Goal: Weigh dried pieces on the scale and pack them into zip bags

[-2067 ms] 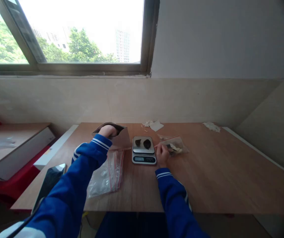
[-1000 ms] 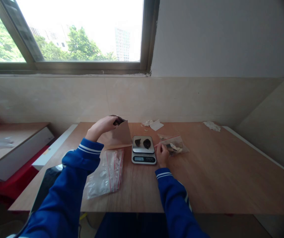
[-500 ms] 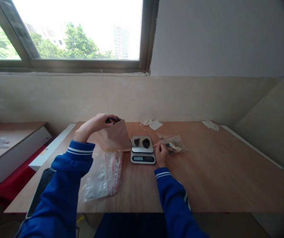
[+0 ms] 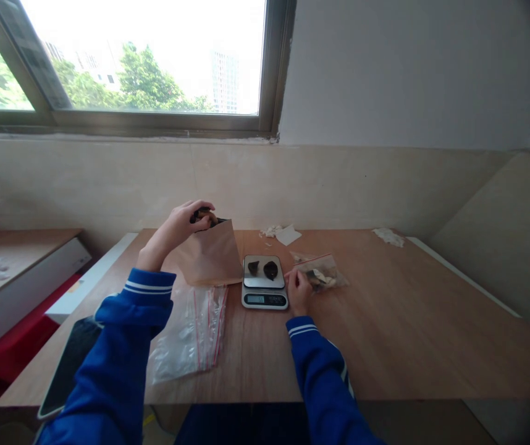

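My left hand (image 4: 186, 221) is closed on a dark brown, dried-looking piece (image 4: 204, 216), just above the mouth of a brown paper bag (image 4: 214, 253) standing on the table. A small digital kitchen scale (image 4: 265, 300) sits in the middle. Two dark pieces lie apart on its steel plate, the left one (image 4: 253, 267) smaller than the right one (image 4: 271, 270). To the right of the scale, my right hand (image 4: 299, 290) is closed, pinching the left edge of a clear zip bag (image 4: 334, 266). Pale and dark pieces show inside that bag. The scale's reading is too small to make out.
Flat clear zip bags (image 4: 191, 340) with red seals lie left of the scale. A phone (image 4: 68, 364) rests by my left sleeve. White scraps and a paper piece (image 4: 288, 235) lie at the back, with more white scraps (image 4: 389, 237) farther right.
My left hand has risen slightly out of the paper bag's mouth, and the dark piece in it shows more. My right hand stays by the scale at the zip bag.
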Motion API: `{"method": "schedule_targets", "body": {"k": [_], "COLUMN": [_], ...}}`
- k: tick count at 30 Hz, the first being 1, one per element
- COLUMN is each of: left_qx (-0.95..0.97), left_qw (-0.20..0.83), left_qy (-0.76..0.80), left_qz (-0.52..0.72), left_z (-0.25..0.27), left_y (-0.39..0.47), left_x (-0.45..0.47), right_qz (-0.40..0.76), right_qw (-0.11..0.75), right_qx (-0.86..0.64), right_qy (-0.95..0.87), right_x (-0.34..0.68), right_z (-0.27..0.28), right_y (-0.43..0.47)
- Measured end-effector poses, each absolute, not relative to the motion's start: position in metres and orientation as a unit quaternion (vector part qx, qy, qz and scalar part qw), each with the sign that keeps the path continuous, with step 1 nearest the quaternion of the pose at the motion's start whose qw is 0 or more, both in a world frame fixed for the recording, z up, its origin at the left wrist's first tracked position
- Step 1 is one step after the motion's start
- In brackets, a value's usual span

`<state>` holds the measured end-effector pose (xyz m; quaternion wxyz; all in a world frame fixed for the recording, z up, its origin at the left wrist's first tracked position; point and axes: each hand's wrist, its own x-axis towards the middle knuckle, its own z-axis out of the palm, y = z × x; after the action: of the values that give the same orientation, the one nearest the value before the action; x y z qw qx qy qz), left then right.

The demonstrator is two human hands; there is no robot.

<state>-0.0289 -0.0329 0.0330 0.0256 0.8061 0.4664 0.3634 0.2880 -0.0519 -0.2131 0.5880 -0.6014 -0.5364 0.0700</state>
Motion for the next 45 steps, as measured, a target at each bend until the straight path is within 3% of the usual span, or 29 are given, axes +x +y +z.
{"method": "schedule_targets", "body": {"k": [4, 8, 13, 17, 23, 45], "left_qx": [0.768, 0.714, 0.714, 0.643, 0.581, 0.474], "left_qw": [0.019, 0.106, 0.323, 0.435, 0.423, 0.471], "left_qy": [0.446, 0.394, 0.345, 0.357, 0.395, 0.447], "left_qz": [0.459, 0.569, 0.516, 0.520, 0.573, 0.595], "left_z": [0.047, 0.040, -0.040, -0.117, -0.164, -0.175], "left_y": [-0.044, -0.059, -0.065, -0.064, -0.068, -0.064], "left_x": [-0.024, 0.002, 0.053, 0.087, 0.119, 0.142], "right_qz": [0.062, 0.040, -0.018, -0.017, 0.034, 0.125], "right_qw": [0.586, 0.590, 0.584, 0.575, 0.544, 0.597], "right_qx": [-0.603, -0.581, -0.493, -0.448, -0.441, -0.422], "right_qy": [-0.537, -0.559, -0.645, -0.684, -0.713, -0.671], "right_x": [0.287, 0.282, 0.273, 0.266, 0.258, 0.246], "right_z": [-0.214, -0.211, -0.199, -0.195, -0.200, -0.199], "right_y": [-0.052, -0.055, -0.063, -0.073, -0.079, -0.075]}}
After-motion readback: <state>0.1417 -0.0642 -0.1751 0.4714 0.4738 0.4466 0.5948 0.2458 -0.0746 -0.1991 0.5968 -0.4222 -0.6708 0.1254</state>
